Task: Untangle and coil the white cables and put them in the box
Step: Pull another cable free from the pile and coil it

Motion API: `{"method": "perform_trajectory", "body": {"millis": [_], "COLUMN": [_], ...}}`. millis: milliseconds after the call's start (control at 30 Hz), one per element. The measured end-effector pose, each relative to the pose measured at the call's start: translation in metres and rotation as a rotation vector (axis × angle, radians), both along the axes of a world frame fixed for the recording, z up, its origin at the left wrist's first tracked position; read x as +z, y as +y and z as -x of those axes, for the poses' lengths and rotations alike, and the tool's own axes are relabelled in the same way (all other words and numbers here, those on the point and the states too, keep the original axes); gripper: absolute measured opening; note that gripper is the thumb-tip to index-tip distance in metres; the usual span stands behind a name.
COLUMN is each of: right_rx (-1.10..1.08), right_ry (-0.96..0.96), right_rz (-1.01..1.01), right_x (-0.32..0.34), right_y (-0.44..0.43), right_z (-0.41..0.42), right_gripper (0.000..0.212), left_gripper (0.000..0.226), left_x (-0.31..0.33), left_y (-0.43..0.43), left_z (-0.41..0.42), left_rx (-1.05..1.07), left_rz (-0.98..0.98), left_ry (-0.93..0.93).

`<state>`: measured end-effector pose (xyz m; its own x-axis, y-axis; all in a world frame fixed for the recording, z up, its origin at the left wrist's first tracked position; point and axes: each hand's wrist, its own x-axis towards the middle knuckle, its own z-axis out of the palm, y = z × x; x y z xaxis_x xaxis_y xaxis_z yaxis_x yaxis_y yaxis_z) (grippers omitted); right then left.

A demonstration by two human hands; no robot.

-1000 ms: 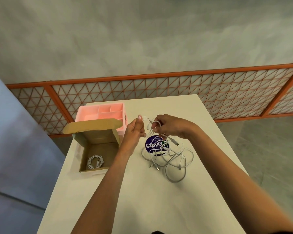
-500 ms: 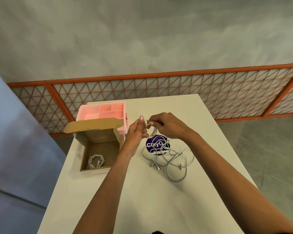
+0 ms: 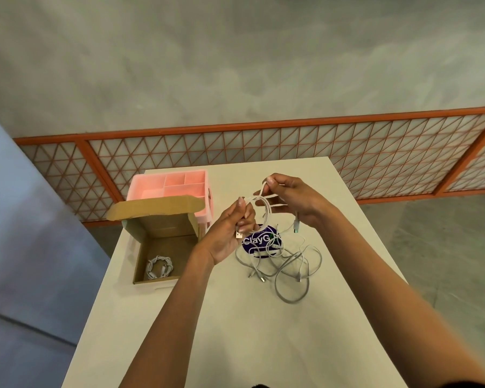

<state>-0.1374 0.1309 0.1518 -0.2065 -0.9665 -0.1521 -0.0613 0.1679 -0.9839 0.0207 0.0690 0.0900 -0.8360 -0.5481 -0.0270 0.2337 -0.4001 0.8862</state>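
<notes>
Above the table, both hands hold one white cable wound into loops. My left hand grips the loops, with a USB plug sticking out below its fingers. My right hand pinches a strand of the same cable higher up, and the cable's other plug hangs below that hand. A tangle of white cables lies on the table under my hands. The open cardboard box stands to the left, lid up, with one coiled white cable lying inside.
A pink compartment tray stands behind the box. A round purple sticker reading "ClayG" lies under the tangle. The white table ends close on the left and right. An orange lattice fence runs behind the table.
My right hand has lifted and moved right, drawing a strand up from the loops. The cable's free plug now dangles below my right hand. My left hand stays put.
</notes>
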Motion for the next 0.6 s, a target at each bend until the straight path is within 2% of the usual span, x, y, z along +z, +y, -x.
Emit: {"method": "perform_trajectory", "body": {"millis": [133, 267, 500, 600], "right_rx": [-0.004, -0.012, -0.1, -0.102], "right_ry": [-0.022, 0.02, 0.083, 0.059], "right_rz": [-0.016, -0.014, -0.051, -0.057], "right_x": [-0.004, -0.007, -0.009, -0.012], "right_y": [0.0, 0.0, -0.001, -0.001], "right_z": [-0.002, -0.002, -0.003, -0.002], "right_gripper": [0.031, 0.031, 0.03, 0.029], "left_gripper": [0.028, 0.028, 0.033, 0.035], "left_x": [-0.004, 0.003, 0.01, 0.009], "left_y": [-0.003, -0.007, 0.009, 0.012], "left_z": [-0.008, -0.012, 0.0, 0.002], "left_rx": [-0.116, -0.14, 0.135, 0.19], "left_rz": [0.066, 0.168, 0.359, 0.477], "left_ry": [-0.072, -0.162, -0.347, -0.388]}}
